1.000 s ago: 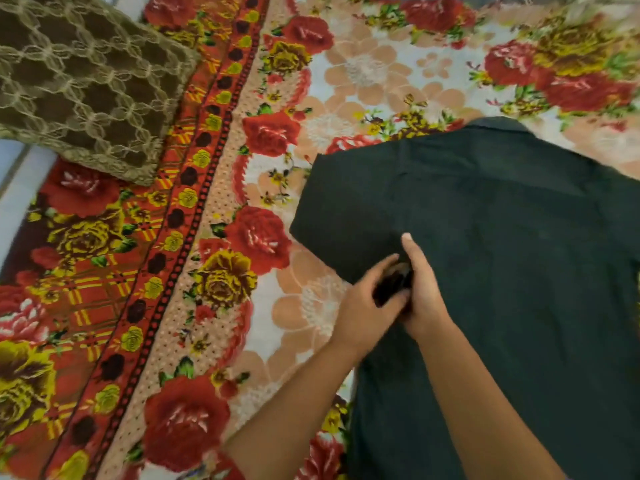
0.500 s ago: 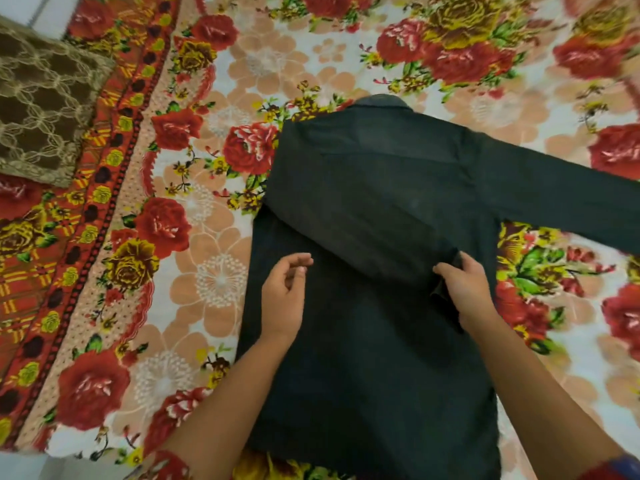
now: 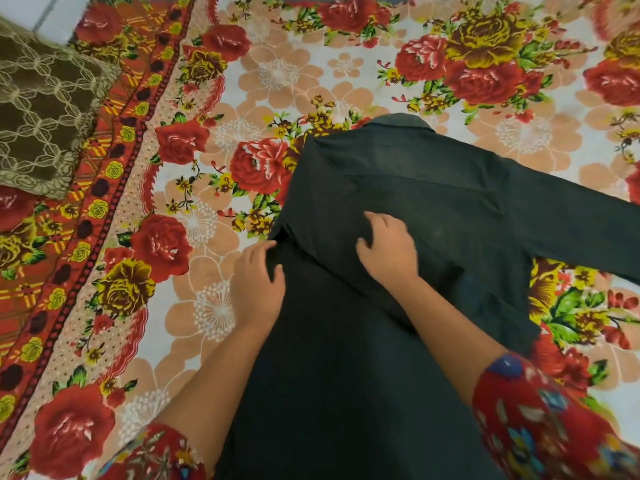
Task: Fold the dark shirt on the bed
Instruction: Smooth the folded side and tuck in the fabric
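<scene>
The dark shirt [image 3: 433, 188] lies back-up on the flowered bedsheet [image 3: 277, 74], collar pointing away from me. One sleeve is folded in across the back as a slanted band; the other sleeve [image 3: 575, 230] stretches out to the right. My left hand [image 3: 258, 289] rests on the shirt's left folded edge, fingertips at the fold's corner and thumb on the cloth. My right hand [image 3: 388, 251] presses down on the folded-in sleeve near the shirt's middle, fingers spread and slightly curled. Neither hand lifts any fabric.
A brown patterned cushion [image 3: 45, 109] sits at the far left, beside the sheet's red border. Pale floor shows at the top left corner. Flowered sheet lies open to the left of and beyond the shirt.
Both hands have let go of the sleeve cuff. My left hand moved out to the shirt's left edge; my right hand came back from the right side onto the folded sleeve.
</scene>
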